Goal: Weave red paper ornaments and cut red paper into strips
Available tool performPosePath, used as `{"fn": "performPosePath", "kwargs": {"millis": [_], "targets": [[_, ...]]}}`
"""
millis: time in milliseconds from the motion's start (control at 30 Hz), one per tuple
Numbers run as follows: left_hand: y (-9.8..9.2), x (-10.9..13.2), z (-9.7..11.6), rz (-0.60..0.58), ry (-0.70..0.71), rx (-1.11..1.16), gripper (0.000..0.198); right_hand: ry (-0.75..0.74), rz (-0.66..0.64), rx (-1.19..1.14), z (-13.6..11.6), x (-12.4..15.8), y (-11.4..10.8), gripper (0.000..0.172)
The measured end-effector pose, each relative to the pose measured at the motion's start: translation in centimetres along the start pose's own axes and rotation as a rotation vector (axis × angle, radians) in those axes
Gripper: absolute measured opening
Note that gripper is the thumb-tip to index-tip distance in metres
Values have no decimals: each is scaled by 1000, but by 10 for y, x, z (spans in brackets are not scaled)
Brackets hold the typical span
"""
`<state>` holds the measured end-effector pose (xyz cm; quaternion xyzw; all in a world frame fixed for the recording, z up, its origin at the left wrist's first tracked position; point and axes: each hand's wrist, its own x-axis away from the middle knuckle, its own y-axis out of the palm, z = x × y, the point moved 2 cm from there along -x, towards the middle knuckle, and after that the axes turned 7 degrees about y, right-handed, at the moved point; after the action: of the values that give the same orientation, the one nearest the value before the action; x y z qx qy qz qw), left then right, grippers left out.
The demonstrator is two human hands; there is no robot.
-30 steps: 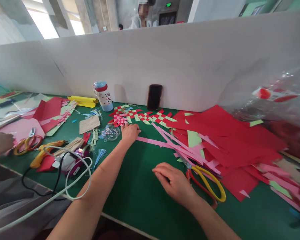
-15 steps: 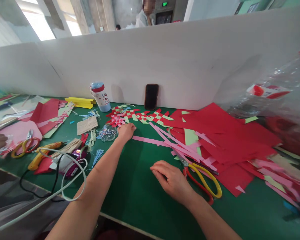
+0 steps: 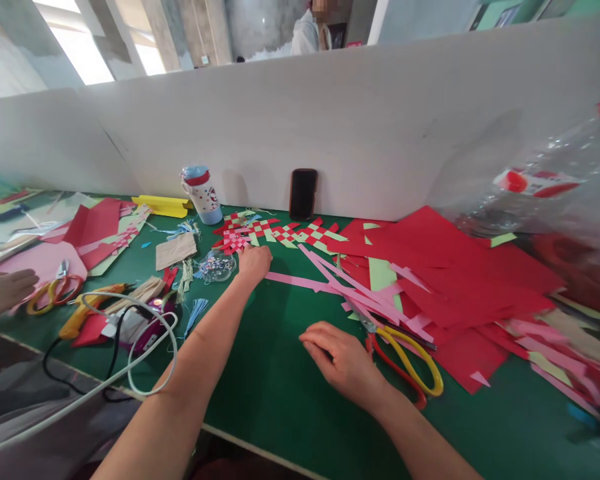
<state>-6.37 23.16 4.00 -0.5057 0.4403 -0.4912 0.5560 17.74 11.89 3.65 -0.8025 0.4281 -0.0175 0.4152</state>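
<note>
My left hand (image 3: 256, 264) reaches across the green table, its fingers drawn together at the edge of a pink-and-red woven paper piece (image 3: 234, 241). The fingertips are partly hidden behind the hand. Just beside it lies a clear dish of small beads (image 3: 217, 267). A row of red-and-green woven paper pieces (image 3: 285, 234) stretches to the right. My right hand (image 3: 344, 363) rests on the table with curled fingers, and nothing shows in it. Close by its right side are scissors (image 3: 410, 360) with yellow and red handles, their blades among pink paper strips (image 3: 353, 287).
Red paper sheets (image 3: 460, 267) pile up at the right, before a plastic bottle (image 3: 540, 180). A phone (image 3: 303, 193) leans on the white partition (image 3: 360, 127); a cup (image 3: 203, 195) stands left of it. A glue gun (image 3: 87, 310) and looped cable lie left. Another person's hand (image 3: 7, 293) is at far left.
My left hand has shifted very slightly at the woven piece; my right hand stays put. The other person's hand at far left has come further into view, with its fingers extended.
</note>
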Motion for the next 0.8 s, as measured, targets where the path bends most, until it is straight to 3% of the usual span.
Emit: {"fn": "performPosePath", "kwargs": {"millis": [100,200,333,500,700,800], "targets": [[-2,4,5,27,-8,-27,35,-15,-1,11,-1,0,-1,23],[-10,15,0,80,-33,-29,21,-12,8,11,-2,0,-4,22],[-26,41,-37,171,-170,-25,27,5,4,-1,-3,0,-4,22],[-30,70,-88,164,-325,6,29,1,-33,-8,0,2,2,22],[-20,83,-110,138,-347,82,37,31,-12,-9,2,-1,0,21],[-17,85,-114,123,-332,100,62,44,-10,1,2,-1,-1,21]]}}
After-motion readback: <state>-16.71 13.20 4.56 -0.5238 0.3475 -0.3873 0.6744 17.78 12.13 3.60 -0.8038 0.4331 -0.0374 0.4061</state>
